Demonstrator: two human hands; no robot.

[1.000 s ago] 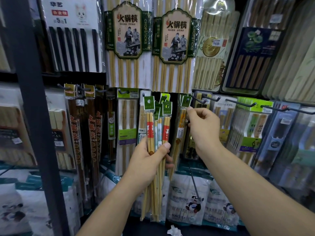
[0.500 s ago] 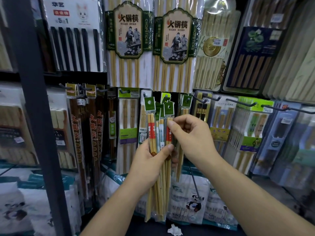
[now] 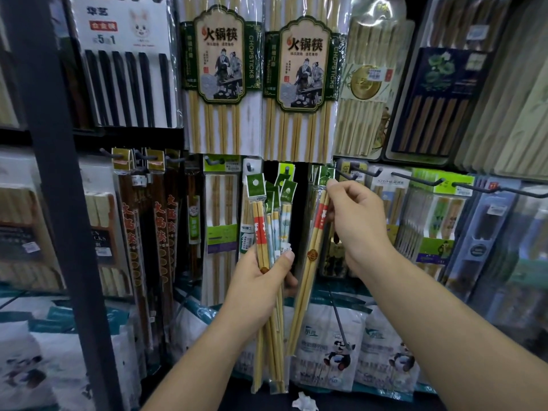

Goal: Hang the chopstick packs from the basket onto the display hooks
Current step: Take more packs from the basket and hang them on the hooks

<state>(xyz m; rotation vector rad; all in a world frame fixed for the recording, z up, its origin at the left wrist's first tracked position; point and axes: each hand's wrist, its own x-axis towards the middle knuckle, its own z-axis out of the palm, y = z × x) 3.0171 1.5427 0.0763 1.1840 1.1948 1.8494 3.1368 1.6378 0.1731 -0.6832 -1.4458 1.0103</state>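
2 hands (image 3: 258,289) (image 3: 355,221), 1 pack (image 3: 312,256), 1 bundle (image 3: 274,223)

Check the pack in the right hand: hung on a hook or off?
Off, apparently: the right hand pinches the pack by its green header, just left of the hook tip, and it dangles tilted.

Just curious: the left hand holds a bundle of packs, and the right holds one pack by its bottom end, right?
Not quite. In the head view the right hand pinches the one pack by its top end, at the green header. The left hand does hold the bundle.
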